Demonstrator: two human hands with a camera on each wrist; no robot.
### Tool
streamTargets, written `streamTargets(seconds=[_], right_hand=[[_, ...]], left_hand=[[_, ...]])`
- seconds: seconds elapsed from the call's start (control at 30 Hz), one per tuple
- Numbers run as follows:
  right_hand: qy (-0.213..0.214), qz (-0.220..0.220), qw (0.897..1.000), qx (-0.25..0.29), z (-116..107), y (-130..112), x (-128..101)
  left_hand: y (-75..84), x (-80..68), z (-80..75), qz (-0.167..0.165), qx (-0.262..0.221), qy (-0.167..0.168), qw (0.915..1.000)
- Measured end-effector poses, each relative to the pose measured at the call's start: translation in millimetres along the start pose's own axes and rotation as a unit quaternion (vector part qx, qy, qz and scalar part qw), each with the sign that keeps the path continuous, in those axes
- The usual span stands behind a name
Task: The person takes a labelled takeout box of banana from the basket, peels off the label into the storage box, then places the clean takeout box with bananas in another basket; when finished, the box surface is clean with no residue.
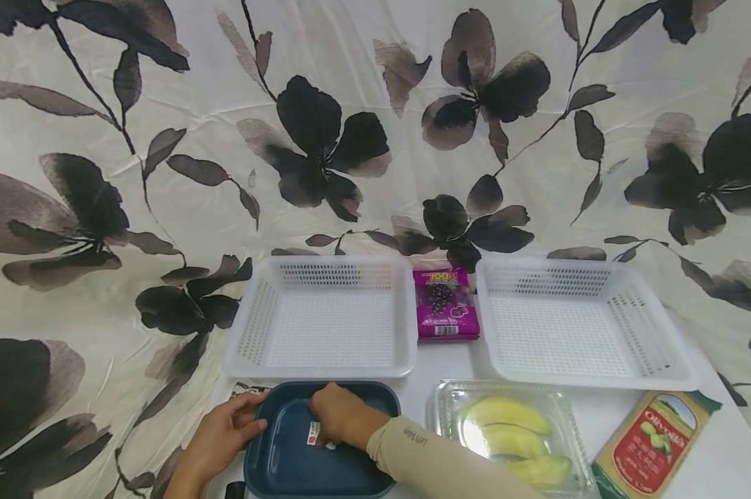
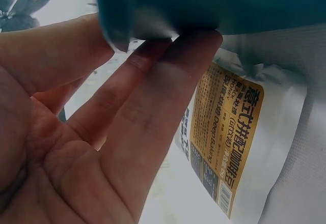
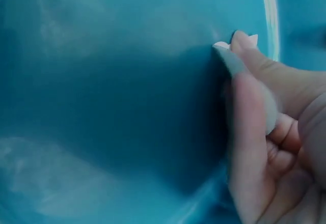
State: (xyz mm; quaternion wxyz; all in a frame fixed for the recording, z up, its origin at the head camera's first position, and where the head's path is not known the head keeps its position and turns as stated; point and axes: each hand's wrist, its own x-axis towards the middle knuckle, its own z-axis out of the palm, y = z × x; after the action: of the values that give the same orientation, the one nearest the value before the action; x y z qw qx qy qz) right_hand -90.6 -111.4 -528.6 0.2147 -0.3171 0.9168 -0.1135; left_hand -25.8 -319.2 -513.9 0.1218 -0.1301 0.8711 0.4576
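Observation:
A dark blue tray [image 1: 288, 468] with raised sides lies at the front of the table. My left hand [image 1: 213, 436] grips its left rim; in the left wrist view the thumb and fingers meet the tray's edge [image 2: 229, 5], fingertips beneath it. Inside the tray, my right hand [image 1: 347, 416] pinches a small white packet [image 1: 313, 433] with a red mark. Only pale parts of the packet [image 3: 237, 63] show between thumb and fingers in the right wrist view; the rest is hidden. Under the tray's left side lies a white coffee-bean pouch [image 2: 244, 132] with a gold label.
Two white perforated baskets [image 1: 319, 367] [image 1: 594, 378] stand behind, with a purple grape-print packet [image 1: 447, 305] between them. Right of the tray are a clear box [image 1: 444, 409] of bananas [image 1: 506, 416] and an Olivoilà pack [image 1: 652, 443]. A black object [image 1: 235, 491] shows at the front edge.

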Motion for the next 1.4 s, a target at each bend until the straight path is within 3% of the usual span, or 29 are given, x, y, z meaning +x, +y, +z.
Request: streamTargets(seconds=[0.2, 0.5, 0.83, 1.03, 1.2, 1.4], right_hand=[[0.011, 0.048, 0.996, -0.069, -3, 3, -5], [-0.04, 0.063, 0.996, -0.057, -14, 11, -16], [-0.04, 0.089, 0.992, -0.083, -14, 15, -23], [-0.048, 0.089, 0.992, -0.078, -16, 16, -23], [-0.089, 0.098, 0.99, -0.053, -22, 18, -24], [-0.125, 0.059, 0.989, -0.046, -43, 20, -38]], left_hand=[[1.8, 1.9, 1.1, 0.002, 0.01, 0.003, 0.9999], [3.4, 0.5, 0.2, 0.0, 0.02, 0.007, 0.9998], [3.1, 0.5, 0.7, 0.003, 0.023, 0.008, 0.9997], [3.7, 0.8, 0.6, 0.006, 0.022, 0.008, 0.9997], [3.9, 0.3, 0.6, 0.008, 0.018, 0.007, 0.9998], [4.4, -1.2, -1.0, 0.01, 0.032, 0.005, 0.9994]])
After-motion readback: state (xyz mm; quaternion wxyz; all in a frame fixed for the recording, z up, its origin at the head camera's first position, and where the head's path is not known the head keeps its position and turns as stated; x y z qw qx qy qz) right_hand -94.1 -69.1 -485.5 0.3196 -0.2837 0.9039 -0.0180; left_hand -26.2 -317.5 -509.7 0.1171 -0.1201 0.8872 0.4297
